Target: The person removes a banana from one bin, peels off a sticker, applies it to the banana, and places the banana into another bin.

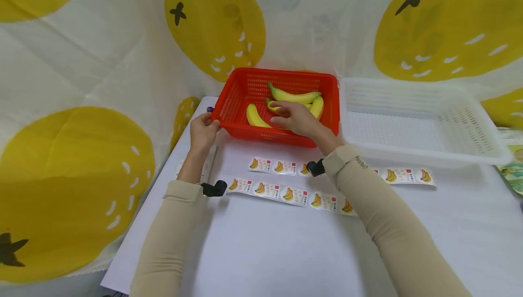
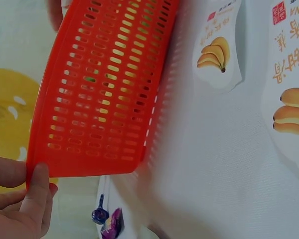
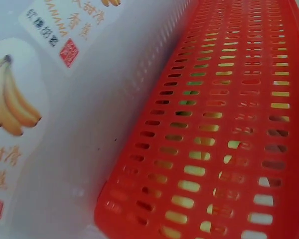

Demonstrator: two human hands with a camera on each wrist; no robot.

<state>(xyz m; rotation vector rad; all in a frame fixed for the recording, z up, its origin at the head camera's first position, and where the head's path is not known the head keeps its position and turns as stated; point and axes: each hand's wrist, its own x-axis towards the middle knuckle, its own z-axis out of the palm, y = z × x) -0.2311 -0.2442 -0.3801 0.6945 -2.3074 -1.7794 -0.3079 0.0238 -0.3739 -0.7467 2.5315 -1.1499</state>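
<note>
Now red slotted basket (image 1: 245,89) gripped by left hand (image 1: 203,131); bananas (image 1: 294,96) inside

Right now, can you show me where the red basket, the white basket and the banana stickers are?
red basket (image 1: 239,88): head view, on its left wall.
white basket (image 1: 470,122): head view, on its right wall.
banana stickers (image 1: 267,189): head view, on the near strip's middle.

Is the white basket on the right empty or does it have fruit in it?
Empty: the white basket shows only its bare perforated floor; the bananas lie in the red basket.
</note>
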